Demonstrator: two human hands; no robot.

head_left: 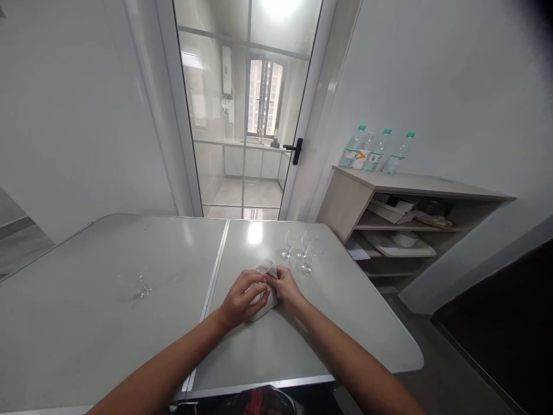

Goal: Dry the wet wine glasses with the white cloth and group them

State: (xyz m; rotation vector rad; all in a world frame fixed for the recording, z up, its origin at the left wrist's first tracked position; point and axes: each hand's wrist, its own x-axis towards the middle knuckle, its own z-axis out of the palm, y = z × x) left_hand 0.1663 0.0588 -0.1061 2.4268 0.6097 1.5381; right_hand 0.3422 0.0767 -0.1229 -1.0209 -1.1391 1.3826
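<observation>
Over the middle of the grey table (354, 323), my two hands meet at a white cloth (268, 268). My left hand (242, 295) has its fingers curled round what looks like a clear glass, mostly hidden by the fingers and cloth. Pinched in my right hand (286, 286) is the cloth, with its lower part hanging below the fingers. Just beyond my right hand stand several clear stemmed glasses, among them a wine glass (288, 253) and another glass (306, 266). Far to the left, one more clear glass (143, 288) is on the table.
A metal strip (216, 262) divides the tabletop. Behind the table is a glazed door (244, 115) with a black handle (295, 151). At right, a wooden shelf unit (354, 196) carries several plastic bottles (375, 151) on top, with boxes and trays inside.
</observation>
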